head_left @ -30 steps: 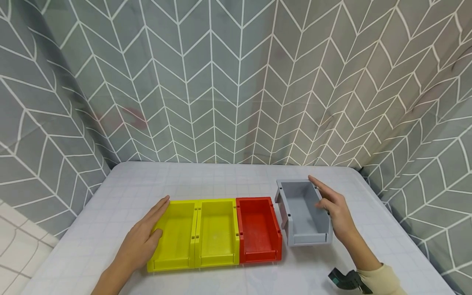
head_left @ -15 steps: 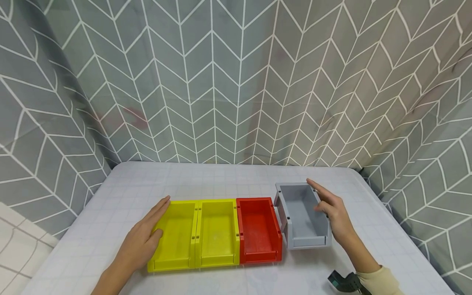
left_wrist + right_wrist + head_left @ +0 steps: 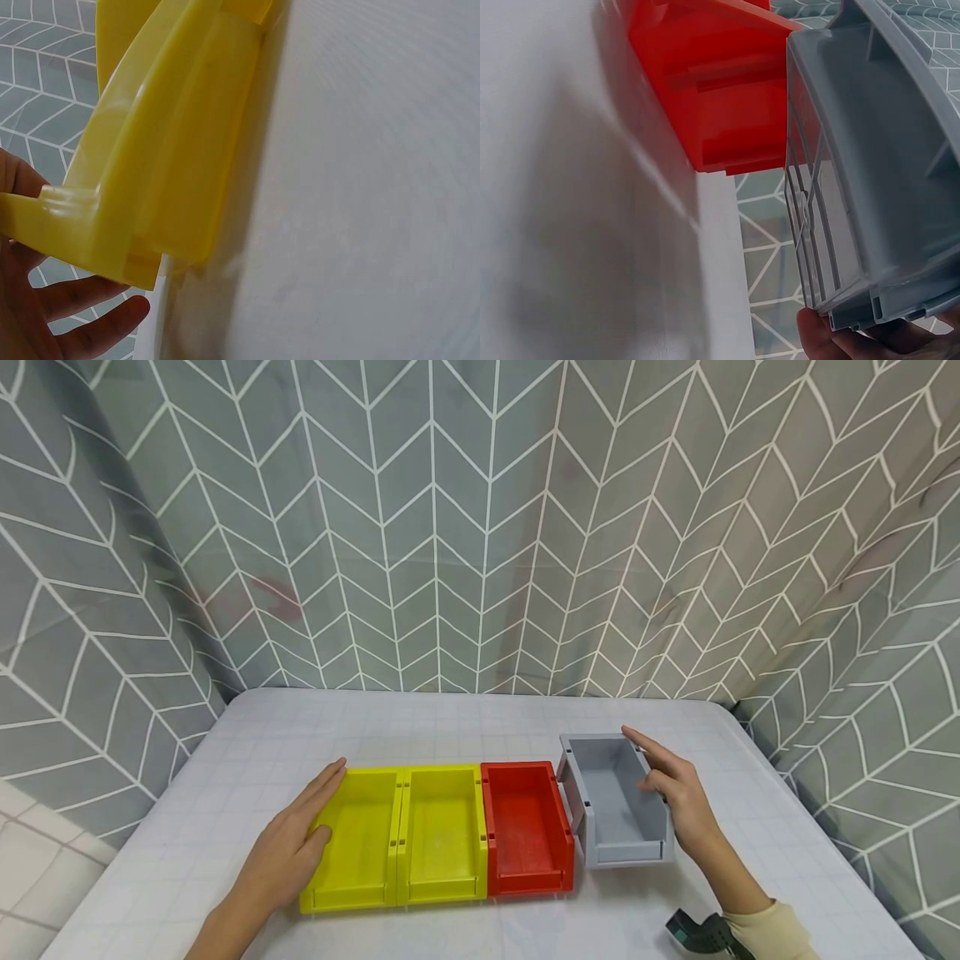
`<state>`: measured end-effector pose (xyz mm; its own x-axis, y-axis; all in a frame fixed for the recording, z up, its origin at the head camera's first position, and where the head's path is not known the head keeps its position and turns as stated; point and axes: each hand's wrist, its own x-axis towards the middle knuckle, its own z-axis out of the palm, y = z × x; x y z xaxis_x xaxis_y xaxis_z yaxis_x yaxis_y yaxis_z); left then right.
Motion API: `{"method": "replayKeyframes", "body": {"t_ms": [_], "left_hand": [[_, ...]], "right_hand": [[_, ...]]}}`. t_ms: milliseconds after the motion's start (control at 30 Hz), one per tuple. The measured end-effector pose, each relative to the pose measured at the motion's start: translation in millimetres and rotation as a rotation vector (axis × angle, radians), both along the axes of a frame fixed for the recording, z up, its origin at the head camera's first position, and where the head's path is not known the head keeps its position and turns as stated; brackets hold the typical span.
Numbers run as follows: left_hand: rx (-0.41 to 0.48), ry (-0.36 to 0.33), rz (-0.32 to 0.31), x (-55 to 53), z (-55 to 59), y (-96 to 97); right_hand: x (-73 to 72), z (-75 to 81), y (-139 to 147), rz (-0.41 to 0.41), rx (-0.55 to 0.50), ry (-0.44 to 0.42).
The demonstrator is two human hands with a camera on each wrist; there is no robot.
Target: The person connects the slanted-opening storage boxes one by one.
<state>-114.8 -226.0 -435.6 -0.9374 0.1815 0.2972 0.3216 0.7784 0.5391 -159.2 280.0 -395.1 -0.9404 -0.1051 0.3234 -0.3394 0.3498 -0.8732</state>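
Note:
Two yellow storage bins (image 3: 355,839) (image 3: 442,839) and a red storage bin (image 3: 527,831) stand side by side in a row on the table. My left hand (image 3: 281,852) rests along the outer wall of the leftmost yellow bin, fingers straight, thumb at its rim; the left wrist view shows spread fingers (image 3: 97,322) beside that bin. My right hand (image 3: 684,797) grips the right wall of a grey storage bin (image 3: 618,793), thumb inside and fingers outside. In the right wrist view the grey bin is off the table, close beside the red bin.
The white table (image 3: 420,718) runs back to a grey curtain (image 3: 465,527) with white zigzag lines, which also hangs at both sides. A dark strap-like device (image 3: 705,933) sits at the right wrist. White tiles (image 3: 45,868) show at the lower left.
The grey bin and my right hand have moved slightly left and nearer to me, closer to the red bin. My left hand and the row of bins have hardly moved.

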Motion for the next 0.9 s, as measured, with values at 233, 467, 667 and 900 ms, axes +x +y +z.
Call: {"method": "replayKeyframes", "body": {"t_ms": [233,467,667,900], "left_hand": [[0.001,0.001,-0.002,0.3,0.9,0.6],[0.003,0.001,-0.002,0.4,0.7,0.7],[0.003,0.000,0.002,0.8,-0.1,0.9],[-0.003,-0.001,0.003,1.2,0.4,1.0]], "right_hand": [[-1.0,-4.0,0.2,0.011,-0.012,-0.004],[-0.6,-5.9,-0.3,0.010,0.023,0.007],[-0.4,-7.3,-0.1,0.003,0.069,0.021],[-1.6,-8.3,1.1,0.006,0.115,0.017]]}}
